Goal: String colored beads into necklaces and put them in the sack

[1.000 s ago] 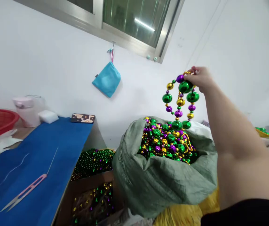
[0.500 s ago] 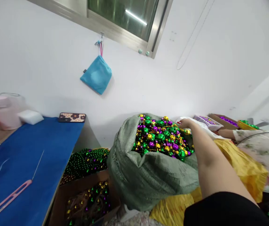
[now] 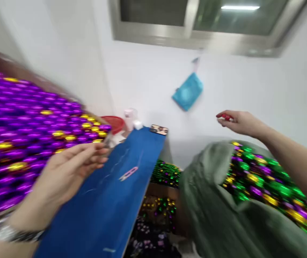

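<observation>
Left hand (image 3: 70,168) hovered loosely open and empty beside the purple beads (image 3: 22,129), right hand (image 3: 239,122) open and empty above the green sack (image 3: 209,208), since the beads lie heaped within reach.

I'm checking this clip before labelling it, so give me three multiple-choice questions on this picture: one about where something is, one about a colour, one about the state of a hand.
1. Where is the blue pouch?
A. hanging on the wall below the window
B. in the sack
C. on the table

2. What colour are most of the beads at the left?
A. green
B. purple
C. red

3. How is the left hand?
A. fist shut
B. gripping scissors
C. open, fingers spread

Answers:
A, it hangs on the white wall under the frame.
B, purple dominates, with some gold.
C, the fingers are extended and hold nothing.
</observation>
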Available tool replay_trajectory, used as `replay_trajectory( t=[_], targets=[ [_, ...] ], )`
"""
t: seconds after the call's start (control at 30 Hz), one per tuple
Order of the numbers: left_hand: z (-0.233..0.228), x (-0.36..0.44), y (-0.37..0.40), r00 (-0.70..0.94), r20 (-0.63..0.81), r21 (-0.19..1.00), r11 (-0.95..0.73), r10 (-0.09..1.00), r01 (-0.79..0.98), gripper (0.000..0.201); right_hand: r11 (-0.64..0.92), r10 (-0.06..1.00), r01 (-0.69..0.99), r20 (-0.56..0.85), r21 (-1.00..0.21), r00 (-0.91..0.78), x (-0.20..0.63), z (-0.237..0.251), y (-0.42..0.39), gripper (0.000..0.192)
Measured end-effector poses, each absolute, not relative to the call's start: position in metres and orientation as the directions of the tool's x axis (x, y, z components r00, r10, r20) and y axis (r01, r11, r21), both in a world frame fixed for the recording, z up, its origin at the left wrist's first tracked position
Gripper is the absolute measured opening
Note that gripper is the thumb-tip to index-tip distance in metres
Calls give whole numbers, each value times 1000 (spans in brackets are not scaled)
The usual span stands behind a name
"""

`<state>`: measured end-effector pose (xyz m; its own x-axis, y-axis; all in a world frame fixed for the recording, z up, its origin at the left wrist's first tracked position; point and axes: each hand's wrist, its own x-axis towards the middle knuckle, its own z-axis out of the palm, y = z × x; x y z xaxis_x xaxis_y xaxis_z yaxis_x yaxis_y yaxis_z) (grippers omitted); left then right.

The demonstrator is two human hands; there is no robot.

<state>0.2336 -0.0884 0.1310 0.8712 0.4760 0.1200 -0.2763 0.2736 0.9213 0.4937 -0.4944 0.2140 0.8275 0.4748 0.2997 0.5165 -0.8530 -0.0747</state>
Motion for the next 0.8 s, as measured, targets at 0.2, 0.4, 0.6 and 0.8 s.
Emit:
replay_trajectory(
  t=[0.2,0.4,0.6,0.8],
  targets=[
    [130,173,-78,782,117,900,267,612,-345,14,-206,973,967,77,-152,220,432,102,-284,25],
    [99,121,-82,725,-1,868,360,689,-341,18,110,987,976,-95,-185,-129,358,-13,-201,30],
    [79,82,-86,674,-80,841,413,735,-350,19,203,973,931,-40,-302,-226,330,-15,-178,31],
    [73,72,-94,663,-104,833,429,741,-349,19,309,950,740,160,-598,-268,282,36,-159,41]
  ],
)
